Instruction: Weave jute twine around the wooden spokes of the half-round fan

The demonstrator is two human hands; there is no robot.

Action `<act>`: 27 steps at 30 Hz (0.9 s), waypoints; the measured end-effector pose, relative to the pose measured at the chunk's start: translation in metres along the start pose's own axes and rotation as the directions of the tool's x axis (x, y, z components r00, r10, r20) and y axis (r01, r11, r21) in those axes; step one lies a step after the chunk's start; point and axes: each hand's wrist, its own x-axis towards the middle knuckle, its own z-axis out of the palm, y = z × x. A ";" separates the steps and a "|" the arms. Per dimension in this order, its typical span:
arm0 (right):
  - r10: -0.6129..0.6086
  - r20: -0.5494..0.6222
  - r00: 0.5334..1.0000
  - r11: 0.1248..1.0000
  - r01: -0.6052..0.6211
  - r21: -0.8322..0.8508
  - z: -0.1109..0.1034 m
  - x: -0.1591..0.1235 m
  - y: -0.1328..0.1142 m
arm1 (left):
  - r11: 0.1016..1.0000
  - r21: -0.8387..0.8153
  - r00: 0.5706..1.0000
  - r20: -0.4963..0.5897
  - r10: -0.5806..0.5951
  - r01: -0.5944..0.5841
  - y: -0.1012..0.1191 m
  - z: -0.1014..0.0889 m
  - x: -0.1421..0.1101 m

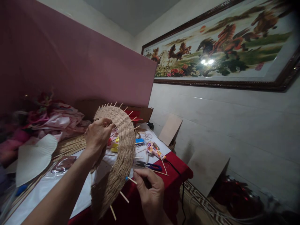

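Observation:
A curved band of woven tan cord (126, 143) is held up over the table, with thin wooden sticks poking out along both its edges. My left hand (99, 134) is closed on the inner edge of its upper part. At the lower right outer edge, my right hand (150, 186) pinches the end of one wooden stick (132, 180) between thumb and finger. Something small and blue (127, 178) shows where this stick meets the weave. Just beyond the right hand lie blue-handled snips (154, 167) and a colourful dotted object (153, 149) resembling a glue gun.
A bundle of thin sticks (70, 146), a white fan-shaped piece (35, 159) and a clear plastic bag (62, 165) lie left on the table. Pink cloth (63, 120) is heaped behind. A black cord (179, 175) hangs over the red tablecloth (175, 162). Boards lean against the wall.

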 end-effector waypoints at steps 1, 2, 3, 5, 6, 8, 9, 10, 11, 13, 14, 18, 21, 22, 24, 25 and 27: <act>0.010 0.000 1.000 1.000 -0.010 0.013 0.000 0.000 0.001 | 1.000 0.011 1.000 -0.009 -0.011 0.011 0.000 0.001 0.000; 0.024 0.007 1.000 0.999 -0.025 0.022 0.001 0.000 0.001 | 0.999 0.018 0.999 -0.020 -0.028 0.028 0.001 0.001 0.000; 0.039 0.013 0.999 0.999 -0.040 0.030 0.001 -0.001 0.002 | 0.998 0.022 0.998 -0.030 -0.050 0.051 0.001 0.001 0.000; 0.064 0.029 0.998 0.997 -0.065 0.038 0.001 -0.001 0.002 | 0.996 0.019 0.995 -0.037 -0.091 0.092 0.003 0.001 0.001; 0.072 0.032 0.997 0.997 -0.073 0.037 0.001 -0.002 0.002 | 0.995 0.017 0.994 -0.032 -0.101 0.101 0.003 0.001 0.001; 0.087 0.028 0.996 0.996 -0.088 0.029 0.002 -0.003 0.002 | 0.993 0.020 0.993 -0.023 -0.113 0.113 0.004 0.000 0.002; 0.100 0.023 0.995 0.995 -0.101 0.025 0.002 -0.004 0.002 | 0.992 0.025 0.993 -0.023 -0.120 0.120 0.004 0.000 0.002; 0.119 0.021 0.993 0.993 -0.120 0.020 0.002 -0.004 0.001 | 0.991 0.028 0.991 -0.026 -0.130 0.130 0.003 0.000 0.003; 0.138 0.018 0.990 0.990 -0.138 0.017 0.002 -0.005 0.001 | 0.989 0.031 0.989 -0.034 -0.143 0.144 0.003 -0.001 0.003; 0.170 0.019 0.985 0.985 -0.170 0.014 0.001 -0.006 0.001 | 0.986 0.043 0.986 -0.054 -0.160 0.162 0.001 -0.001 0.004; 0.177 0.022 0.984 0.984 -0.177 0.009 0.001 -0.007 0.000 | 0.985 0.053 0.985 -0.065 -0.161 0.164 0.000 -0.001 0.004; 0.144 0.031 0.989 0.987 -0.141 -0.079 -0.004 -0.008 -0.002 | 0.982 0.090 0.982 -0.101 -0.159 0.168 -0.003 0.000 0.005; 0.047 0.026 0.999 0.975 -0.040 -0.219 -0.007 -0.008 -0.003 | 0.976 0.091 0.977 -0.111 -0.185 0.195 -0.004 0.000 0.006; 0.002 0.025 1.000 0.965 0.005 -0.264 -0.007 -0.008 -0.004 | 0.975 0.090 0.975 -0.107 -0.194 0.204 -0.005 0.000 0.006; -0.103 0.030 0.994 0.931 0.107 -0.349 -0.007 -0.008 -0.004 | 0.971 0.091 0.973 -0.093 -0.212 0.220 -0.006 0.000 0.006; -0.161 0.036 0.986 0.905 0.162 -0.394 -0.007 -0.008 -0.004 | 0.969 0.095 0.972 -0.087 -0.219 0.227 -0.007 0.000 0.007; -0.265 0.062 0.962 0.831 0.261 -0.491 -0.006 -0.009 -0.004 | 0.966 0.107 0.970 -0.078 -0.229 0.236 -0.009 0.002 0.008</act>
